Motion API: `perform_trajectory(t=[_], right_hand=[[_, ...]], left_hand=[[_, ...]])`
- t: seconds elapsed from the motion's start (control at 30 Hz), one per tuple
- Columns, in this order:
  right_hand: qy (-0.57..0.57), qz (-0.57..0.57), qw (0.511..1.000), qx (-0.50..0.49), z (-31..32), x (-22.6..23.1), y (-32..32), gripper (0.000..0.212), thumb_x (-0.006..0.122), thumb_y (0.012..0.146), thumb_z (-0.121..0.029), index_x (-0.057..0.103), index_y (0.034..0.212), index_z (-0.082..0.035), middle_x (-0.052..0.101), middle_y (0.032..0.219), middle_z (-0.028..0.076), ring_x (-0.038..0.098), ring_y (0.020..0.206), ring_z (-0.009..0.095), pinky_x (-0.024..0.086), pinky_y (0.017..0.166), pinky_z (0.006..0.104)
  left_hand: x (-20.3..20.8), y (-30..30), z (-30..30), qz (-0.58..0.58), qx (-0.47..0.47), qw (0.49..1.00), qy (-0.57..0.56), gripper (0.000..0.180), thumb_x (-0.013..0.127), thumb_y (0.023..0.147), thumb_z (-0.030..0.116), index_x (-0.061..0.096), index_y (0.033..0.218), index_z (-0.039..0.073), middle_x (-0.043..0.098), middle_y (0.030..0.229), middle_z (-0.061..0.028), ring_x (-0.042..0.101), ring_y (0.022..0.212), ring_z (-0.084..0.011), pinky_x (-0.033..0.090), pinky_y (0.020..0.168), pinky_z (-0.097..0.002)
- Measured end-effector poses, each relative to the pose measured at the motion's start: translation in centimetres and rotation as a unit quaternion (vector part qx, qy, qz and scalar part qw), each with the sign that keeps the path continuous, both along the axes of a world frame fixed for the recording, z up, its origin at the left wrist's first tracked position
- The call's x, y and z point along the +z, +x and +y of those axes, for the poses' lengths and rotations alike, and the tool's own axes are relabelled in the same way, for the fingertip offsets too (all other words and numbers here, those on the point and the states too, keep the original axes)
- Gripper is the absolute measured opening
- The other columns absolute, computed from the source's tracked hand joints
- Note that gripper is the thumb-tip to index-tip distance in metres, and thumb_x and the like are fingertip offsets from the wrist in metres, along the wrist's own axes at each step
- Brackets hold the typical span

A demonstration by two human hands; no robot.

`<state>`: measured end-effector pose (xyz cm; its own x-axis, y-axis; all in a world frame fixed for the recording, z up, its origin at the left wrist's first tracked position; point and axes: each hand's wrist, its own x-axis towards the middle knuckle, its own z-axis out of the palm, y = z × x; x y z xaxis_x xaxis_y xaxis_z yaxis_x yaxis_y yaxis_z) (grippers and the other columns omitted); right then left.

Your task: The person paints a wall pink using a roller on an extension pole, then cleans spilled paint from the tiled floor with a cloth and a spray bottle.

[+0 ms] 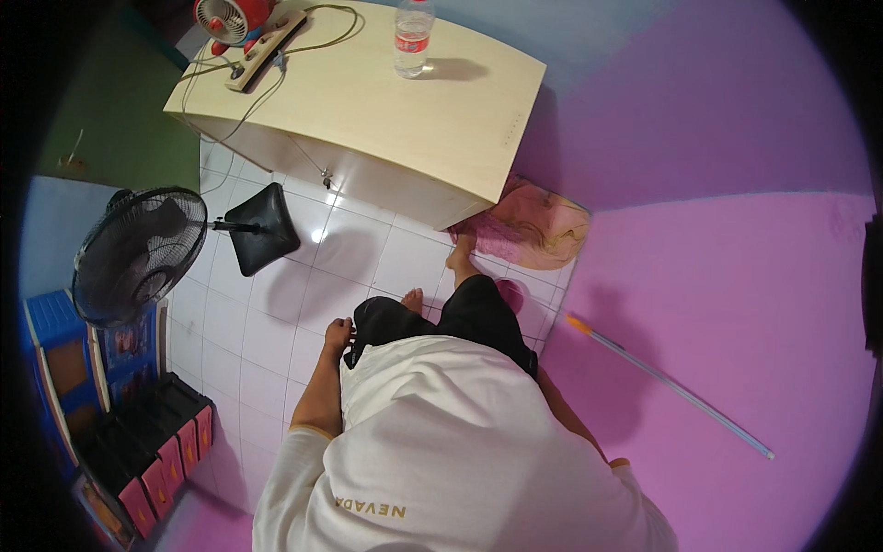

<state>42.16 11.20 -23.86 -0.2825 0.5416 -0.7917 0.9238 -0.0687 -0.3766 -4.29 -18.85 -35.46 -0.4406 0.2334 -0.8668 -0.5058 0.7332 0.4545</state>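
Apparently mid-stride, right foot (458,260) beside pink-orange cloth (538,225), one o'clock ahead; left hand (340,333) loosely curled, seemingly empty; right hand hidden, state untellable; next move likely needs steady footing.

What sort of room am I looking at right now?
Probably a room in a home: a black standing fan on the tiled floor, a pale-topped desk or cabinet, and the wearer's bare feet.
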Motion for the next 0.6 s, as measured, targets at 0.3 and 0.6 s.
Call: perform_trajectory(t=[0.3, 0.6], right_hand=[[0.007, 0.088, 0.996, 0.031, 5.8, 1.3, -6.7, 0.026, 0.054, 0.087, -0.026, 0.063, 0.100, -0.006, 0.064, 0.079, 0.010, 0.060, 0.072, 0.015, 0.048, 0.068, 0.0328], [-0.030, 0.018, 0.980, 0.195, 8.2, 1.3, -11.1, 0.029, 0.047, 0.095, -0.026, 0.060, 0.104, -0.001, 0.059, 0.077, 0.005, 0.055, 0.066, 0.013, 0.046, 0.063, 0.0281]], left_hand=[[1.4, 2.9, -5.6, -0.022, 0.068, 0.996, -0.049, 0.033, 0.047, 0.092, 0.031, 0.053, 0.102, -0.001, 0.064, 0.085, -0.0123, 0.064, 0.066, -0.0211, 0.050, 0.052, -0.0326], [3.1, 8.2, -5.0, 0.011, 0.117, 0.993, 0.003, 0.036, 0.048, 0.091, 0.032, 0.057, 0.098, -0.002, 0.065, 0.087, -0.0138, 0.063, 0.073, -0.0205, 0.051, 0.061, -0.0324]])
